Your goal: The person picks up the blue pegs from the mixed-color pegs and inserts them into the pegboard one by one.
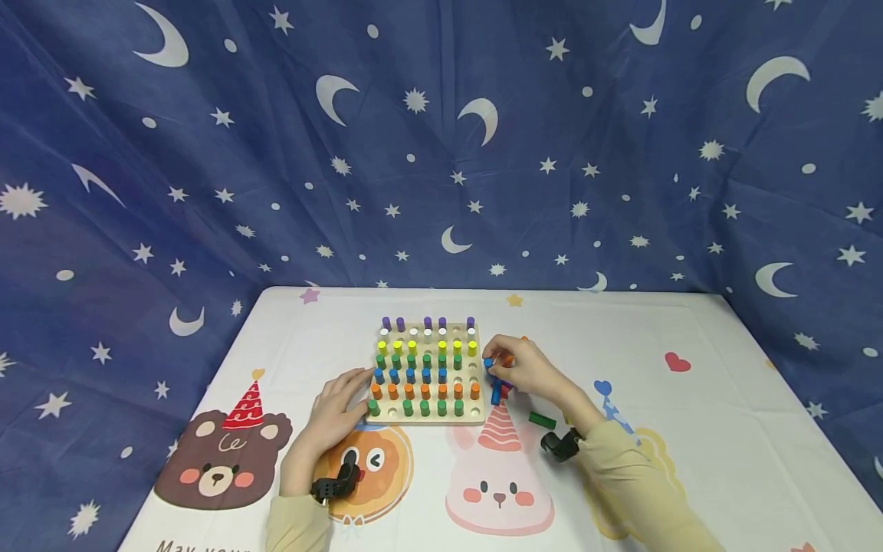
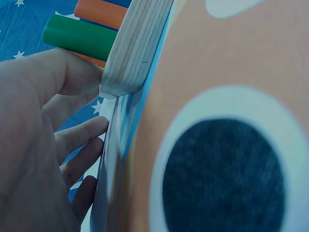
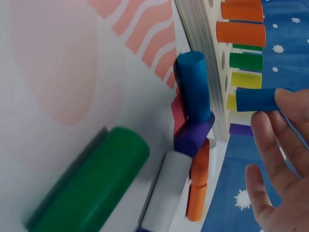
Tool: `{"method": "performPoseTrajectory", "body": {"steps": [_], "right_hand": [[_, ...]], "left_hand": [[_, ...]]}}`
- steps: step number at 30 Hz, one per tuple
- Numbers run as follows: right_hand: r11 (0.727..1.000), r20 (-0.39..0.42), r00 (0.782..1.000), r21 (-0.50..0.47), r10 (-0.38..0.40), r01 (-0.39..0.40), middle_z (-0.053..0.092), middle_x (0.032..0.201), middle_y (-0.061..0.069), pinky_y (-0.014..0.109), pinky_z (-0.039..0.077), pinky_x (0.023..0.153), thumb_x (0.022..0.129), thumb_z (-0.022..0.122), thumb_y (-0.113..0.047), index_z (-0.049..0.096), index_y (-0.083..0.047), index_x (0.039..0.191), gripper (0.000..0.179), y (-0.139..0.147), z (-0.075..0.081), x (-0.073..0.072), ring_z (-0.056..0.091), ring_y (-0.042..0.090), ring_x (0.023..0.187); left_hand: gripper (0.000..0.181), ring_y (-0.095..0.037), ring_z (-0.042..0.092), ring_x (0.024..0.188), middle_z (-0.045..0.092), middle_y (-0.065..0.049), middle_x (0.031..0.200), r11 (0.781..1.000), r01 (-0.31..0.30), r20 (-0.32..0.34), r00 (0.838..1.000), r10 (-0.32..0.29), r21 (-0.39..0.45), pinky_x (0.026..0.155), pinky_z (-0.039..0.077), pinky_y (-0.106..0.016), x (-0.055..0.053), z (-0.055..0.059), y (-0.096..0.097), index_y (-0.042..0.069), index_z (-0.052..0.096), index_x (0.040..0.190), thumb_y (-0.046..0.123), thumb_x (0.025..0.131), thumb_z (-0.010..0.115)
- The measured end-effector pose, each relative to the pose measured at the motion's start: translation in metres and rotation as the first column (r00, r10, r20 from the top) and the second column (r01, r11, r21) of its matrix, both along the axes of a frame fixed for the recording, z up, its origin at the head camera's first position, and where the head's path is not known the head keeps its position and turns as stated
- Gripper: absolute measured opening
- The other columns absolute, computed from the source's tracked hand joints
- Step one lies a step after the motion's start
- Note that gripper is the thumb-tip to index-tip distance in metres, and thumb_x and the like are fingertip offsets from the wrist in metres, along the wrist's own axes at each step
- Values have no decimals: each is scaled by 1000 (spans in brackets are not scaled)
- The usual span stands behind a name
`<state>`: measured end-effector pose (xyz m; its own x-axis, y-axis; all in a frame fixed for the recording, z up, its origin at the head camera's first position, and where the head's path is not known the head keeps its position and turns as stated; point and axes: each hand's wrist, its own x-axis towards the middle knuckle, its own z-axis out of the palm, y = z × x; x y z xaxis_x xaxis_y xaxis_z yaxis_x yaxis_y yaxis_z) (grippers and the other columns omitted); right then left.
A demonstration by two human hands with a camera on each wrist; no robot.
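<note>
A wooden pegboard (image 1: pixel 428 421) carries rows of coloured pegs: purple, white, yellow, green, blue, orange and green. Some holes show bare. My left hand (image 1: pixel 336 410) rests at the board's left side, its thumb against the plywood edge (image 2: pixel 137 58) beside a green peg (image 2: pixel 77 37), the other fingers loosely extended. Just off the right side, my right hand (image 1: pixel 527 366) pinches a blue peg (image 3: pixel 256 99) between thumb and fingertips, above the table. Below that hand lie another blue peg (image 3: pixel 194 87), a purple peg (image 3: pixel 194 137) and a white peg (image 3: pixel 166 193).
Nearer the right wrist lies a loose green peg (image 1: pixel 542 420). Orange pegs (image 3: pixel 199 179) lie beyond the white one. The white tablecloth (image 1: pixel 593 330) has printed cartoon animals, and a blue curtain (image 1: pixel 524 207) with moons and stars hangs behind the table.
</note>
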<state>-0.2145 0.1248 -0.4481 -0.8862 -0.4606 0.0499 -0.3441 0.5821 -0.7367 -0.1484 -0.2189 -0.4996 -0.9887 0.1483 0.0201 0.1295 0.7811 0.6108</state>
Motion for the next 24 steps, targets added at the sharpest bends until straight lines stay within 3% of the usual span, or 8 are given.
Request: {"method": "performPoseTrajectory", "body": {"steps": [6, 24], "right_hand": [[999, 7, 1000, -33, 20, -20, 67, 93, 6, 26, 46, 65, 84, 66, -2, 64, -8, 98, 15, -8, 0, 1, 59, 15, 83], [999, 23, 999, -36, 32, -32, 68, 95, 6, 32, 48, 78, 85, 67, -3, 65, -6, 101, 17, -32, 1, 3, 61, 15, 88]], "left_hand": [[53, -37, 32, 136, 41, -10, 149, 1000, -2, -1, 1000, 2, -2, 103, 27, -63, 0, 0, 0, 19, 44, 145, 20, 93, 54], [53, -37, 31, 137, 40, -9, 150, 1000, -1, 7, 1000, 1, -4, 105, 25, -64, -1, -1, -1, 19, 43, 146, 21, 94, 54]]}}
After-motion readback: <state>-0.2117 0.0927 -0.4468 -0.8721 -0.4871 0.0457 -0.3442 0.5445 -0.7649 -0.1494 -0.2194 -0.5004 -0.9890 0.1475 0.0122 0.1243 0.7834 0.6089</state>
